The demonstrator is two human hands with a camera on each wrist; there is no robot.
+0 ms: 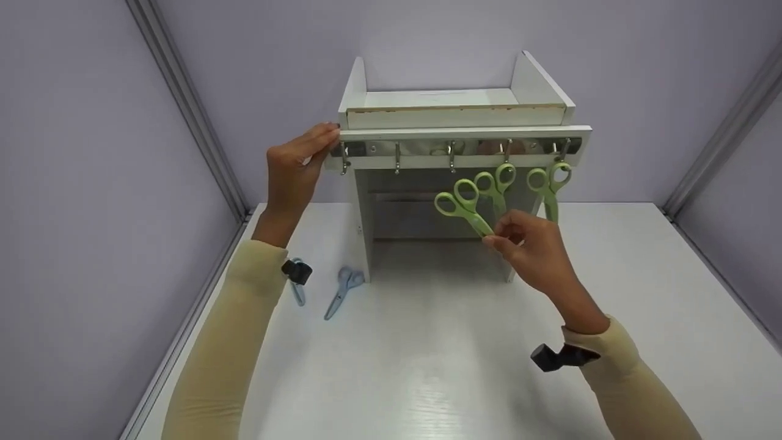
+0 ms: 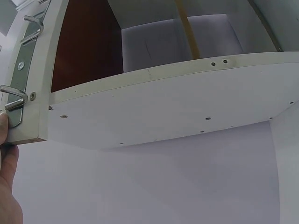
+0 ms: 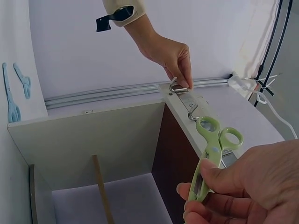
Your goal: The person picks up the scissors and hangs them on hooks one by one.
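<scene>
your right hand (image 1: 536, 250) pinched a pair of green scissors (image 1: 464, 205) by the blades, fingertips curled round the closed tips. the scissors ran on a slant, handle loops up and to the left, blades down into your fingers, so the loops sat just below the hook rail (image 1: 458, 150) and near the free middle hook (image 1: 451, 156). that hook lay up and slightly left of the loops. your right hand was the nearer one to it. your left hand (image 1: 299, 165) was well apart, at the left end of the rail, its fingers resting along the end of the white rack (image 1: 544, 85) beside the first hook (image 1: 344, 157). two more green scissors (image 1: 498, 186) hung from the right-hand hooks, the far one (image 1: 550, 183) touching nothing but its hook. two blue scissors (image 1: 342, 290) lay flat on the white table (image 1: 427, 366), down by your left forearm.
</scene>
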